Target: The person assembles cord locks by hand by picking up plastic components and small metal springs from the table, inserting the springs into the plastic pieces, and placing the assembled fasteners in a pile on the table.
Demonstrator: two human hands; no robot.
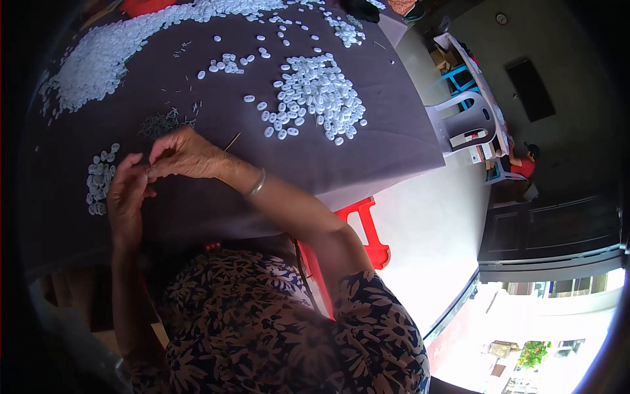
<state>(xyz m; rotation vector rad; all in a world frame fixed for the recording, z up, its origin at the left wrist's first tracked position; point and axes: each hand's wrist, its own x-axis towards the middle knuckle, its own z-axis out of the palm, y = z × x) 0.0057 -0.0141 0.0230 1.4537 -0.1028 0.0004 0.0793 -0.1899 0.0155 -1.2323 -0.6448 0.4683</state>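
Over the near left of the table, my left hand (128, 190) and my right hand (187, 155) meet at the fingertips. Both are closed in a pinch on something too small to make out. A silver bangle (258, 183) circles my right wrist. Left of my left hand lies a small cluster of white oval pieces (98, 178) with dark marks. Just beyond my right hand is a heap of thin dark pins (161, 123). A thin brownish stick (232, 141) rests beside my right wrist. Farther right spreads a larger pile of white oval pieces (321, 92).
A dark cloth covers the table (387, 131). A big mound of small white pieces (92, 72) runs along its far left, near a red container (146, 6). Right of me stands a red stool (367, 230). Beyond the table's right edge are a white chair (469, 118) and a seated person (523, 163).
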